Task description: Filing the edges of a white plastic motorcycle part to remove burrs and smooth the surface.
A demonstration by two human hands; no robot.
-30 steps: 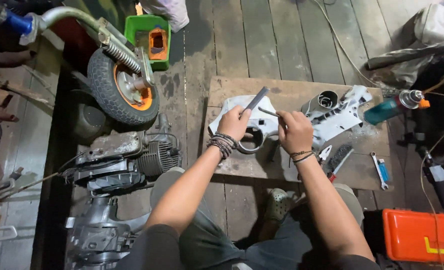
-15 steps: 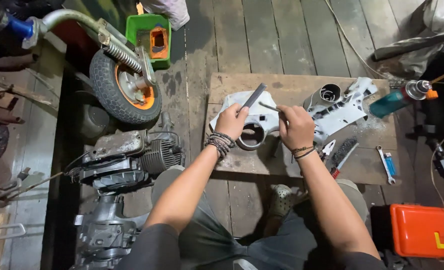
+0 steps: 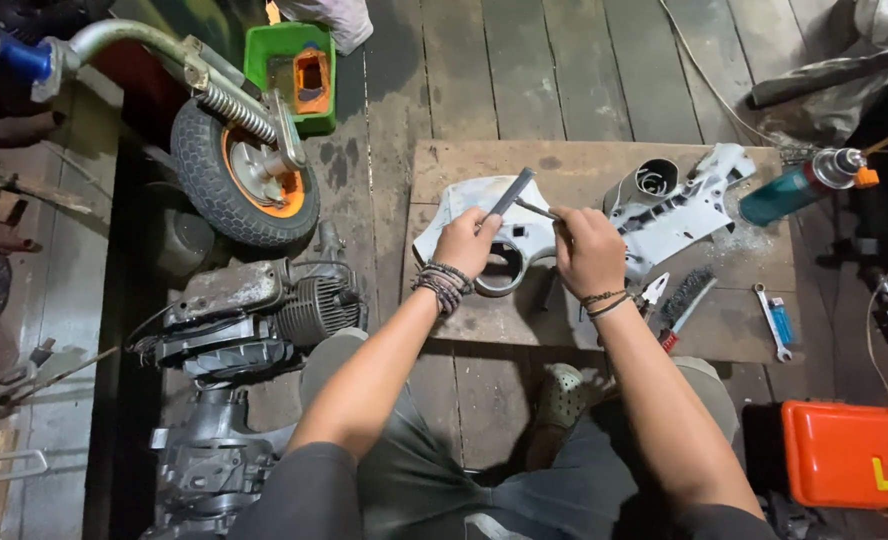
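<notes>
My left hand grips a flat grey metal strip that slants up to the right over a pale scooter cover part with a round hole. My right hand pinches a thin metal tool whose tip meets the strip. Both hands hover above a wooden board lying on the plank floor. A second pale housing part lies just right of my right hand.
A wire brush, pliers, a spanner and a teal spray can lie on the board's right. An orange-rimmed wheel, an engine, a green tub stand left; an orange toolbox sits lower right.
Both hands have stayed over the pale cover with the strip and thin tool; only the camera view has shifted slightly.
</notes>
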